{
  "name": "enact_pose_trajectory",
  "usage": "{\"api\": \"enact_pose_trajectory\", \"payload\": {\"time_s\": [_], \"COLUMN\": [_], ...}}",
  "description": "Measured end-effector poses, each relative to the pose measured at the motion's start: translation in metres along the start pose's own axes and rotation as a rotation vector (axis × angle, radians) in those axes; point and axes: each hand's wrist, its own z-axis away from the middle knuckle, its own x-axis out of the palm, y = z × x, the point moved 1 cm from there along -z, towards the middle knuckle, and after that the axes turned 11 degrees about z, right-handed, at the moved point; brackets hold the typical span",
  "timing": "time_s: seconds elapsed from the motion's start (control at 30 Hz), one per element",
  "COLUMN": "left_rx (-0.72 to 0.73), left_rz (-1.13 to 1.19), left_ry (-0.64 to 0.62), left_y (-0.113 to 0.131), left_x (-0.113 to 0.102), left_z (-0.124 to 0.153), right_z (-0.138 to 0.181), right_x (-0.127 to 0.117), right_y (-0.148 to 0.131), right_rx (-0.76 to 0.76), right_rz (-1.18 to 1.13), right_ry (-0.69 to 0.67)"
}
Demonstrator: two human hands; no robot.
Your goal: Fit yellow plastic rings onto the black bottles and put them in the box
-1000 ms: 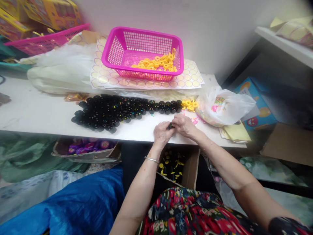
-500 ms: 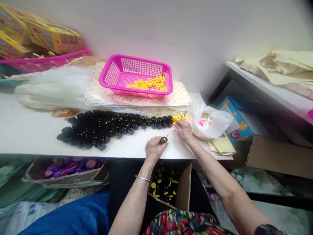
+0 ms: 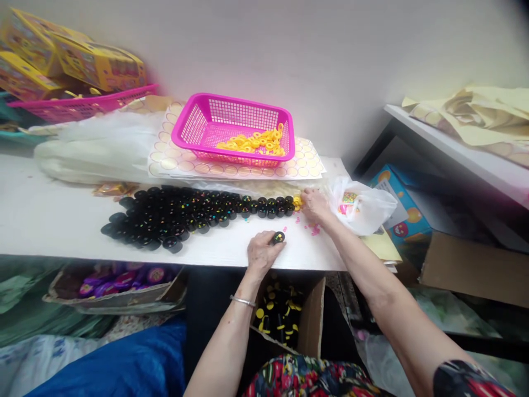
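Observation:
My left hand (image 3: 261,252) rests near the front edge of the white table (image 3: 49,220) and pinches a small black cylinder (image 3: 278,237) with coloured dots in it. My right hand (image 3: 316,205) reaches farther back, fingers curled over a small pile of yellow rings (image 3: 298,202) at the right end of a wide cluster of black cylinders (image 3: 182,215). What its fingers hold is hidden. Small pink bits (image 3: 313,228) lie scattered beside that hand.
A pink basket (image 3: 194,124) with yellow rings stands on sticker sheets at the back. A white plastic bag (image 3: 363,207) lies right of my right hand. Under the table are an open carton of black pieces (image 3: 285,314) and a box of purple items (image 3: 119,278).
My hands were together on the black cylinder; the right one has left it and reached back to the yellow rings. The left hand stays put with the cylinder.

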Motion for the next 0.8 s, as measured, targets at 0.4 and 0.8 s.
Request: {"api": "enact_pose_trajectory", "payload": {"time_s": [0.4, 0.8], "left_rx": [-0.008, -0.013], "left_rz": [-0.024, -0.059], "left_ry": [-0.023, -0.036], "left_y": [0.005, 0.007], "left_x": [0.001, 0.001], "left_z": [0.0, 0.001], "right_z": [0.01, 0.088], "right_x": [0.003, -0.013], "right_y": [0.0, -0.045], "right_rx": [0.041, -0.04], "right_rz": [-0.633, -0.988], "right_ry": [0.429, 0.165]}}
